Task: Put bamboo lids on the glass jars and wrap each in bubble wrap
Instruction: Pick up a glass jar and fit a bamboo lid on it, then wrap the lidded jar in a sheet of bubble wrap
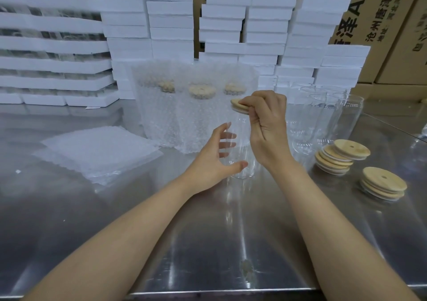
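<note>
A clear glass jar (pixel 241 148) stands upright on the steel table (pixel 208 243) in the middle. My left hand (pixel 215 160) curls round its lower left side, fingers behind the glass and thumb in front. My right hand (pixel 265 125) pinches a round bamboo lid (pixel 239 107) tilted over the jar's mouth. Three jars wrapped in bubble wrap (pixel 196 109) with lids on stand just behind. A stack of flat bubble wrap sheets (pixel 99 150) lies to the left.
Several bare glass jars (pixel 323 116) stand at the right. Two piles of bamboo lids (pixel 339 157) (pixel 383 184) lie in front of them. White foam trays (pixel 171 21) are stacked along the back, with cardboard boxes (pixel 381 23) behind.
</note>
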A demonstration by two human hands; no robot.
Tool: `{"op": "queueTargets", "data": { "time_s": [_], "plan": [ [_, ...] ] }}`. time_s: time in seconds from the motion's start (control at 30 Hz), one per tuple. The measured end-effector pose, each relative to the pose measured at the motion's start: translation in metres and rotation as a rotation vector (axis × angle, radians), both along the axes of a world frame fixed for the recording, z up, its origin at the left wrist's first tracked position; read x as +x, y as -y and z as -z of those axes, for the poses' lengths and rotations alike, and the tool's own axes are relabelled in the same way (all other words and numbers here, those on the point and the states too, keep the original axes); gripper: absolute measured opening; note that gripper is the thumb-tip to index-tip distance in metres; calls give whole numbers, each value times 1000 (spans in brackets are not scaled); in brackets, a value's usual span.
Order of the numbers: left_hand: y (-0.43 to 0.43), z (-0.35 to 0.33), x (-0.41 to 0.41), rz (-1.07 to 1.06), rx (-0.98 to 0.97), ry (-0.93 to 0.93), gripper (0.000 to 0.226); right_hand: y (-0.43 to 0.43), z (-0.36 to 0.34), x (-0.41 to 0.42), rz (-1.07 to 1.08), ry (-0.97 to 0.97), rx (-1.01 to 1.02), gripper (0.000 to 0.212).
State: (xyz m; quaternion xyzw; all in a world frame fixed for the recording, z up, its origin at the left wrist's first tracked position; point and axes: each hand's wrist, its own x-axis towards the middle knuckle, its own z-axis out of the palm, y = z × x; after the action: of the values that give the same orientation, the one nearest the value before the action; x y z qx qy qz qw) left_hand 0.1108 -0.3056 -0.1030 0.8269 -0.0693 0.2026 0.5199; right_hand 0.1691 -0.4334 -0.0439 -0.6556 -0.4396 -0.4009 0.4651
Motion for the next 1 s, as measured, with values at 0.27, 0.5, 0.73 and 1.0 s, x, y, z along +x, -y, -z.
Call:
{"op": "queueTargets", "data": {
  "time_s": [0.27,0.5,0.73,1.0],
  "plan": [
    [-3,0,0,1,-38,-28,88,-10,3,9,-108,-46,25,29],
    [-7,-1,2,-22,-40,-39,92,-19,9,19,-114,-77,44,25],
    [-16,-6,4,-112,108,-94,100,-9,50,26,-338,-468,-134,89],
    [-35,-34,-9,-301,214,-117,35,-14,61,31,-357,-702,-204,110]
  ]
}}
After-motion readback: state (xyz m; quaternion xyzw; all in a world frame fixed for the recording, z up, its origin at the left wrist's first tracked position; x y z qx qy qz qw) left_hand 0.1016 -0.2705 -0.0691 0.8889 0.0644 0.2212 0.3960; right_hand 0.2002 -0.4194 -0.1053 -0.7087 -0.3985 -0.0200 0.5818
